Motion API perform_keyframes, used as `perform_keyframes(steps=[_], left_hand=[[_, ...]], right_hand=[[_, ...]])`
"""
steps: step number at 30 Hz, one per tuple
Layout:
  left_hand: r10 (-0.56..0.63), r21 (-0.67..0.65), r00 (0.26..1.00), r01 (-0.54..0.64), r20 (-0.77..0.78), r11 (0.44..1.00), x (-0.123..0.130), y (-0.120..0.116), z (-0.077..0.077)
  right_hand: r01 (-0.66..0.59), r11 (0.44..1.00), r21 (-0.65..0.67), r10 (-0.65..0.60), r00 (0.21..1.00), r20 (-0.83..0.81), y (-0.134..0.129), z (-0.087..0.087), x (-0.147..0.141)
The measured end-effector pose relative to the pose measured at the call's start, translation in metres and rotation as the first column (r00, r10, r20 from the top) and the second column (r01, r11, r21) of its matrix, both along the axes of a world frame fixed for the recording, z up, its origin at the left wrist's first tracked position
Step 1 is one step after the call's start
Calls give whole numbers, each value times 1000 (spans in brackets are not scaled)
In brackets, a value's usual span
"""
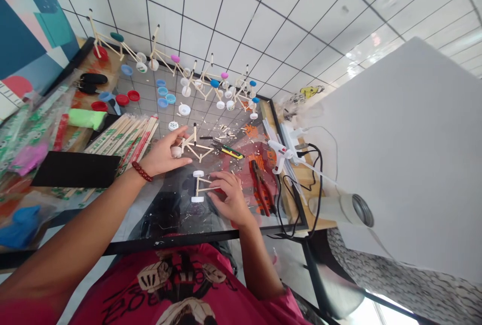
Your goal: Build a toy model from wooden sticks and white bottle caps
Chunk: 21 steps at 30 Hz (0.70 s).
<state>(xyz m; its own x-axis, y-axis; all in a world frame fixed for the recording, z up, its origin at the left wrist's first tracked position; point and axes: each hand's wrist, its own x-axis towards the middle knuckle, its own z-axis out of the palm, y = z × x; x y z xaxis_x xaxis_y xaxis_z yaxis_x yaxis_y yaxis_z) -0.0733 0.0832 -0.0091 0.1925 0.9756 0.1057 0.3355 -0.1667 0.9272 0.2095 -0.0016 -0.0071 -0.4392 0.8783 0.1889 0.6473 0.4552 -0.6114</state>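
Observation:
My left hand (165, 153), with a beaded bracelet at the wrist, curls its thumb and fingers around one end of a small wooden stick frame (195, 136). That frame has a dark-tipped upright and a white cap wheel (176, 152) close to my palm. Nearer to me, my right hand (229, 198) pinches the stick ends of a second piece, a two-wheeled stick frame (198, 199) with white caps on its axle. Its far stick ends are hidden under my fingers. A yellow-and-black cutter (231, 151) lies between the hands, amid small wood scraps.
Several stick models (205, 89) with cap wheels line the back edge. Blue caps (162, 91) and red caps (122, 99) lie left. Wrapped sticks (122, 136) and a black sheet (75, 169) sit beside my left arm. Red-handled pliers (261, 187), a glue gun (280, 154) and cables are right.

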Motion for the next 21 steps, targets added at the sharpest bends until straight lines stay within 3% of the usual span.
perform_keyframes(steps=[5,12,21], left_hand=[[4,-9,1000,-4,28,1000,-1,0,-2],[-30,13,978,28,207,1000,-5,2,2],[-54,15,972,52,230,999,-9,1,2]], right_hand=[[-32,999,-10,33,998,49,3,-3,-4],[-6,1000,25,6,1000,14,3,-6,-3],[7,1000,27,-7,1000,0,-1,-10,2]])
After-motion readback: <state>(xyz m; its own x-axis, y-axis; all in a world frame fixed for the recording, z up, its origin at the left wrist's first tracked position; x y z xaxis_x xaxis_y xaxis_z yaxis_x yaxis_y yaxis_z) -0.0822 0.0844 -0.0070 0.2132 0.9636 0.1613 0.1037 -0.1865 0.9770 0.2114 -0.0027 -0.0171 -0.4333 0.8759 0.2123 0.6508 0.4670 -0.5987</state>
